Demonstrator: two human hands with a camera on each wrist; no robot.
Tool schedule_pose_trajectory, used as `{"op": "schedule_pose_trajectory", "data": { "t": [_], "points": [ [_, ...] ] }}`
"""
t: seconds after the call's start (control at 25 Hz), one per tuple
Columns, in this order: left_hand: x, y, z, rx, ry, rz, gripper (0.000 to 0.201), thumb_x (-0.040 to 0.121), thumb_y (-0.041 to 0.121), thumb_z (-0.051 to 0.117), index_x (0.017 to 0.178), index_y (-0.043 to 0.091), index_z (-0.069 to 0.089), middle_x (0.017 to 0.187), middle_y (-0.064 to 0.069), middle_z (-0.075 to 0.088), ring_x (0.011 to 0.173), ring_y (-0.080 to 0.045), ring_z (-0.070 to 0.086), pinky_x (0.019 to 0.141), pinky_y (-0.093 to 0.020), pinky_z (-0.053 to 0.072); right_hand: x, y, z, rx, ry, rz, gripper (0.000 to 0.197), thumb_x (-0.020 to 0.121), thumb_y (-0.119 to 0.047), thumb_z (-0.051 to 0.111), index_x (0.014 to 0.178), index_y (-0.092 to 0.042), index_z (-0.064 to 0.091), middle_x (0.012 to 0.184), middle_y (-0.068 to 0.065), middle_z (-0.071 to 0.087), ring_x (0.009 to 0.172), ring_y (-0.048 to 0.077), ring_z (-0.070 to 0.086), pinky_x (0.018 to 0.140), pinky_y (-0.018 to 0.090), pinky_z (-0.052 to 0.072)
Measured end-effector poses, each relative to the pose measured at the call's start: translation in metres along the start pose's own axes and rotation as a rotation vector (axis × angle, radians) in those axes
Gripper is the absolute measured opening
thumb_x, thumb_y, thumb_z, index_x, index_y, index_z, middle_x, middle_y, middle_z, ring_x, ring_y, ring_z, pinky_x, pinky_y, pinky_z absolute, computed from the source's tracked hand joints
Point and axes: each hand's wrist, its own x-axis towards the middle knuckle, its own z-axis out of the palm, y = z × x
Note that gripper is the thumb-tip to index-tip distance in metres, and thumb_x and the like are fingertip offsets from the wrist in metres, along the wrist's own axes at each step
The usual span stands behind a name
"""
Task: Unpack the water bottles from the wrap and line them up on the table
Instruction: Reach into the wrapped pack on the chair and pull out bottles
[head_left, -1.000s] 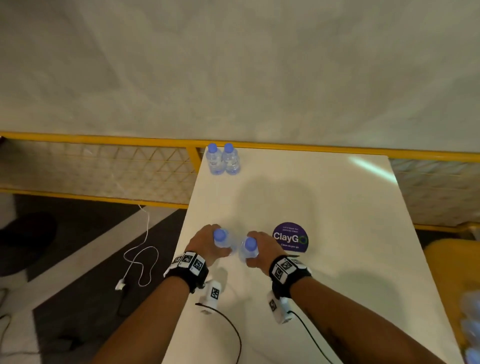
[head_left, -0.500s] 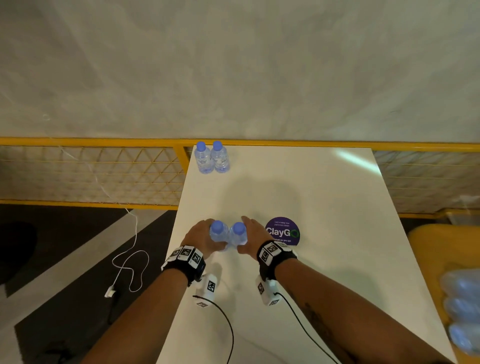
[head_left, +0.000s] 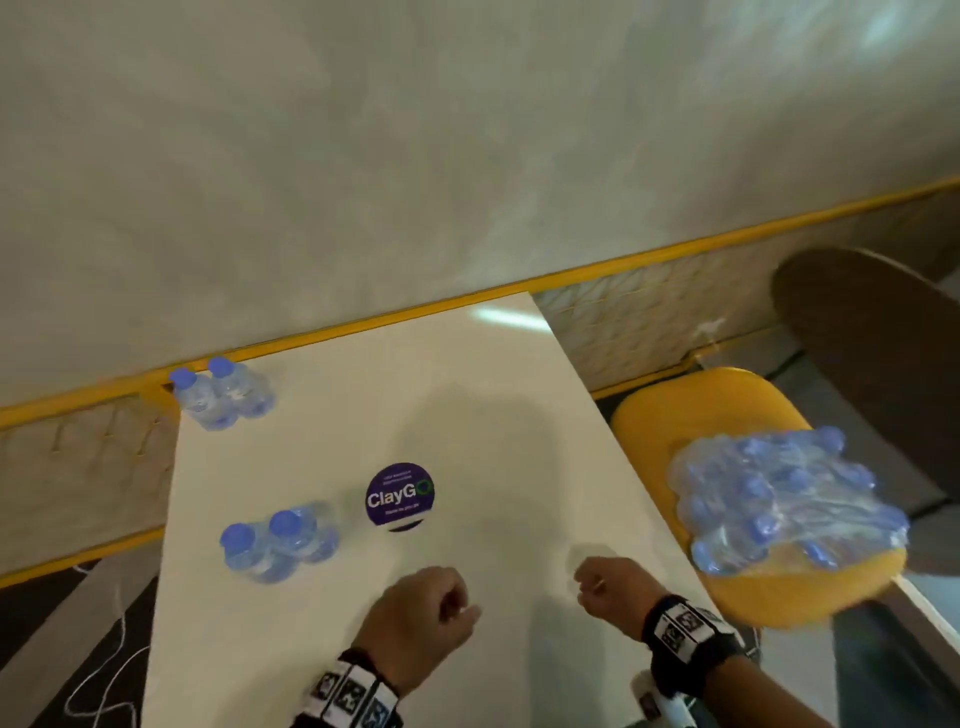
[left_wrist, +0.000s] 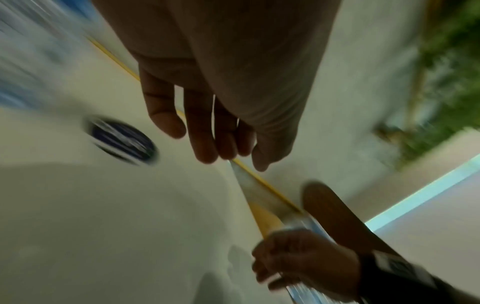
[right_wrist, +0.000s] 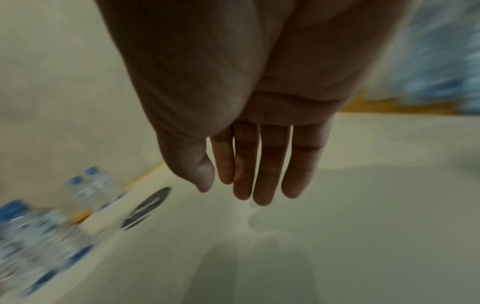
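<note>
- Hovering above the smooth white table (head_left: 467, 415), the left hand (head_left: 415, 618) and the right hand (head_left: 613, 587) both held nothing; from the head view their fingers looked loosely curled under.
- The left wrist view showed that hand's fingers (left_wrist: 200, 131) hanging relaxed and nearly straight, with nothing between them.
- The right wrist view showed the same of the right hand's fingers (right_wrist: 265, 164): long, close together, pointing down over bare tabletop.
- Ahead and to the left of the left hand stood a near pair of bottles (head_left: 280, 545), clear, ribbed plastic with round blue caps, touching each other.
- Farther ahead, at the table's far left corner, stood a far pair of bottles (head_left: 223, 395) of the same make, also side by side.
- Between the near pair and the right hand's line lay a flat round purple sticker (head_left: 400, 496) reading "ClayGo".
- To the right of the right hand, off the table, the wrapped pack (head_left: 784, 499) of bottles sat in crinkled clear film on a rounded yellow chair seat (head_left: 691, 410).
- Only the head view showed the pack whole; in the right wrist view it was a blue-white blur at the upper right edge.
- Only the left wrist view showed blurred green foliage (left_wrist: 446, 82) beyond the wall.
- A yellow rail (head_left: 623, 265) ran along the table's far edge.
</note>
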Motion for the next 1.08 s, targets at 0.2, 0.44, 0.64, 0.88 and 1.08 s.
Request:
{"op": "schedule_pose_trajectory", "data": {
  "t": [0.2, 0.44, 0.64, 0.88, 1.08],
  "points": [
    [0.080, 0.145, 0.098, 0.233, -0.462, 0.294, 0.048, 0.092, 0.055, 0.057, 0.136, 0.034, 0.058, 0.113, 0.006, 0.070, 0.102, -0.019, 0.066, 0.092, -0.039, 0.056, -0.067, 0.146, -0.041, 0.240, 0.289, 0.348, 0.008, 0.081, -0.028, 0.072, 0.087, -0.030, 0.067, 0.088, 0.002, 0.070, 0.082, 0.022, 0.065, 0.079, 0.033, 0.053],
    [0.136, 0.258, 0.196, 0.320, -0.457, 0.300, 0.085, 0.093, 0.055, 0.060, 0.160, 0.037, 0.012, 0.144, -0.004, 0.056, 0.126, -0.027, 0.059, 0.103, -0.045, 0.051, -0.094, 0.242, -0.098, 0.686, 0.758, 0.572, 0.064, 0.086, -0.027, 0.071, 0.139, -0.035, 0.035, 0.090, 0.003, 0.064, 0.077, 0.022, 0.064, 0.061, 0.031, 0.046],
    [0.151, 0.279, 0.240, 0.162, -0.281, 0.137, 0.104, 0.091, 0.055, 0.065, 0.162, 0.018, -0.001, 0.162, -0.012, 0.033, 0.136, -0.028, 0.052, 0.108, -0.040, 0.048, -0.060, 0.276, -0.112, 0.766, 0.885, 0.560, 0.092, 0.073, -0.039, 0.082, 0.145, -0.041, 0.025, 0.109, 0.003, 0.058, 0.088, 0.022, 0.062, 0.083, 0.045, 0.056],
    [0.184, 0.279, 0.265, 0.039, 0.050, -0.070, 0.103, 0.065, 0.070, 0.080, 0.143, 0.018, 0.038, 0.123, -0.012, 0.054, 0.107, -0.039, 0.064, 0.081, -0.046, 0.060, -0.034, 0.284, -0.113, 0.883, 0.947, 0.700, 0.083, 0.061, -0.042, 0.089, 0.126, -0.019, 0.042, 0.114, 0.007, 0.058, 0.097, 0.029, 0.058, 0.083, 0.042, 0.050],
    [0.200, 0.287, 0.270, -0.079, 0.100, -0.119, 0.075, 0.064, 0.054, 0.085, 0.122, 0.019, 0.052, 0.112, -0.003, 0.061, 0.097, -0.033, 0.067, 0.076, -0.042, 0.060, -0.034, 0.275, -0.118, 0.932, 1.011, 0.757, 0.065, 0.063, -0.042, 0.087, 0.101, -0.031, 0.035, 0.086, 0.001, 0.059, 0.070, 0.024, 0.057, 0.064, 0.041, 0.054]
  ]
}}
